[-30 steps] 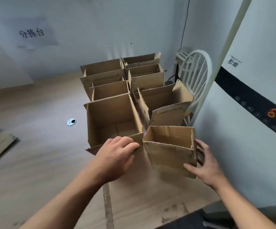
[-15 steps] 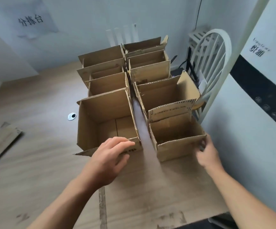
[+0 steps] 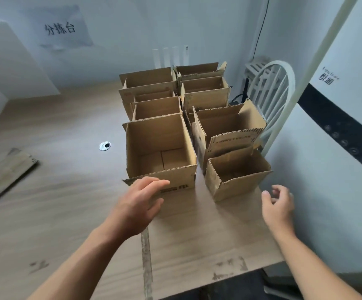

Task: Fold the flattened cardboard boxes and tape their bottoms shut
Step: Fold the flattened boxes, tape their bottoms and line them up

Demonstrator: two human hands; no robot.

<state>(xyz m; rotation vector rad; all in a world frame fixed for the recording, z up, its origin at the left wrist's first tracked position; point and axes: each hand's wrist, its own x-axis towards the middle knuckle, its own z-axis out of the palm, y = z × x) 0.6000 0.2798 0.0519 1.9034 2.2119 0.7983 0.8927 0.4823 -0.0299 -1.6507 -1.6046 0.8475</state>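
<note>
Several folded cardboard boxes stand open-topped in two rows on the wooden table (image 3: 56,191). Nearest on the right is a small box (image 3: 238,180); nearest on the left is a larger box (image 3: 160,152). My left hand (image 3: 139,204) hovers with relaxed fingers at the front lower edge of the larger box, fingertips near its flap. My right hand (image 3: 278,204) hangs loosely curled just right of the small box, apart from it and holding nothing. A stack of flattened cardboard (image 3: 0,174) lies at the table's far left.
A white chair (image 3: 271,94) stands behind the right row, against a white appliance (image 3: 338,126) on the right. A round cable grommet (image 3: 105,145) sits in the table left of the boxes. A strip of old tape (image 3: 146,263) runs toward the front edge.
The small box, held up by my right hand a second ago, now stands on the table at the front of the right row. My right hand has let go and pulled back.
</note>
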